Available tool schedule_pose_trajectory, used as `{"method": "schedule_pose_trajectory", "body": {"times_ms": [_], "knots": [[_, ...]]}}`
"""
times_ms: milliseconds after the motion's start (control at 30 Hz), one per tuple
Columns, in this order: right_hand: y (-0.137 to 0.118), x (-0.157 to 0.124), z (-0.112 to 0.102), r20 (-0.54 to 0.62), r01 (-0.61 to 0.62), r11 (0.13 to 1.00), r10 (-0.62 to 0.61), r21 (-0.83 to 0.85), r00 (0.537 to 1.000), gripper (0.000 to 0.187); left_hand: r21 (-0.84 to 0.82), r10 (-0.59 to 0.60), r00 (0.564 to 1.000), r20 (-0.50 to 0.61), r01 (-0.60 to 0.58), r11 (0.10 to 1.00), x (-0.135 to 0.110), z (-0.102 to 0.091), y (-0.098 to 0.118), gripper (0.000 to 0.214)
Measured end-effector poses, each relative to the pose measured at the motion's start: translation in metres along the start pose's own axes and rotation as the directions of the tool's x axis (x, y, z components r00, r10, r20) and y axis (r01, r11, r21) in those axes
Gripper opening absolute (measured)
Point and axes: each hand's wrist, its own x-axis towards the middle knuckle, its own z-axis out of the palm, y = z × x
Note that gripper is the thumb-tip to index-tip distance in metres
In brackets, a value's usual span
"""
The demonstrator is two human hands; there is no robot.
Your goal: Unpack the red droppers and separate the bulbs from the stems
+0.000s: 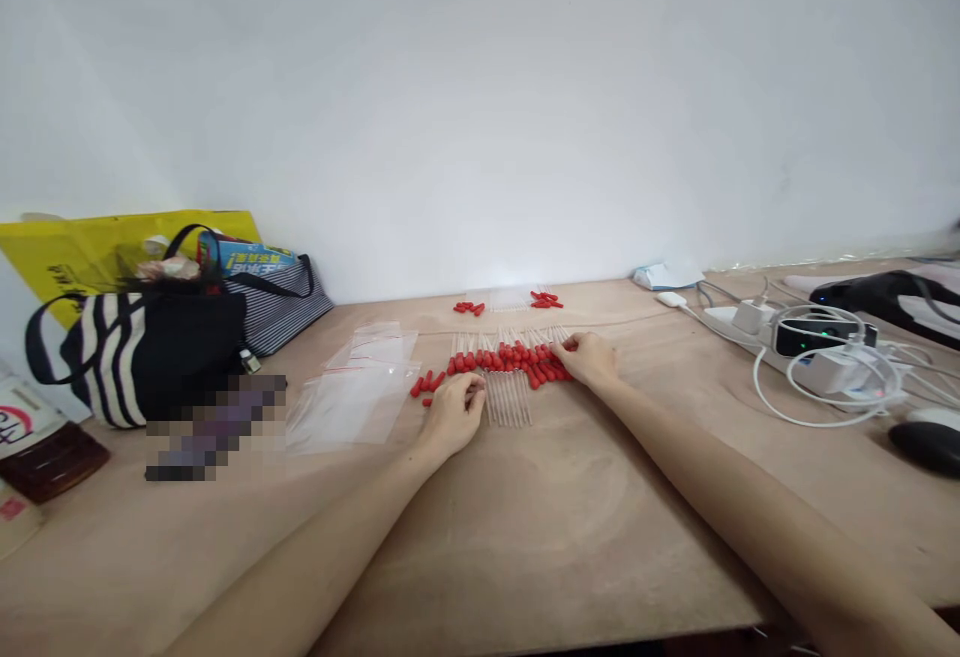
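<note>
A heap of small red rubber-looking bulbs lies mid-table, with thin clear tubes in a row on its near side. More clear tubes fan out behind the heap. My left hand is at the near left of the heap, fingers curled beside the near row of tubes; whatever is in them is hidden. At the heap's right end, my right hand has its thumb and fingertips drawn together by the bulbs and the tube ends. What it pinches is too small to tell.
Clear zip bags lie left of the heap. Farther back are a clear bag and loose red bulbs. Black striped bag and bottle stand left; power strip, cables and mouse are right.
</note>
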Motion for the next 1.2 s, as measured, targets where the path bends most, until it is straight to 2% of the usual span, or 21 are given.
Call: {"method": "schedule_pose_trajectory", "body": {"times_ms": [200, 267, 333, 467, 533, 600, 733, 833, 967, 1067, 1200], "knots": [[-0.001, -0.006, -0.002, -0.044, -0.012, 0.999, 0.015, 0.052, 0.999, 0.027, -0.003, 0.040, 0.999, 0.014, -0.040, 0.999, -0.001, -0.001, -0.003, 0.022], [0.002, -0.012, -0.006, -0.078, 0.052, 0.993, -0.044, 0.104, 0.996, 0.026, 0.000, 0.047, 0.999, 0.021, -0.047, 0.999, -0.001, -0.001, -0.005, 0.025], [0.008, -0.020, -0.010, -0.097, 0.169, 0.974, -0.155, 0.152, 0.983, 0.024, -0.002, 0.050, 0.998, 0.035, -0.050, 0.999, -0.002, -0.001, -0.008, 0.028], [0.020, -0.036, -0.019, -0.046, 0.408, 0.888, -0.408, 0.215, 0.912, 0.017, 0.017, 0.038, 0.998, -0.047, -0.037, 0.999, -0.003, -0.004, -0.008, 0.037], [0.022, -0.043, -0.022, -0.015, 0.482, 0.842, -0.494, 0.241, 0.869, 0.014, 0.082, 0.090, 0.992, -0.092, -0.083, 0.993, -0.005, -0.007, -0.005, 0.038], [0.019, -0.049, -0.023, 0.006, 0.531, 0.806, -0.551, 0.263, 0.834, 0.012, 0.147, 0.179, 0.981, -0.079, -0.166, 0.975, -0.006, -0.009, 0.000, 0.034], [0.006, -0.058, -0.022, 0.036, 0.595, 0.741, -0.635, 0.310, 0.772, 0.011, 0.241, 0.329, 0.944, 0.006, -0.320, 0.916, -0.007, -0.010, 0.005, 0.026], [-0.002, -0.063, -0.021, 0.042, 0.615, 0.712, -0.664, 0.338, 0.746, 0.011, 0.320, 0.399, 0.915, 0.063, -0.397, 0.860, -0.007, -0.008, 0.006, 0.022], [-0.009, -0.069, -0.024, 0.053, 0.653, 0.698, -0.694, 0.294, 0.718, 0.012, 0.351, 0.421, 0.900, 0.114, -0.433, 0.830, -0.006, -0.006, 0.006, 0.028], [-0.012, -0.071, -0.024, 0.049, 0.725, 0.659, -0.746, 0.201, 0.664, 0.020, 0.352, 0.429, 0.895, 0.118, -0.442, 0.825, -0.006, -0.004, 0.006, 0.030], [-0.013, -0.072, -0.020, 0.015, 0.783, 0.614, -0.788, 0.093, 0.616, 0.018, 0.383, 0.436, 0.885, 0.165, -0.465, 0.798, -0.006, -0.005, 0.007, 0.029]]}}
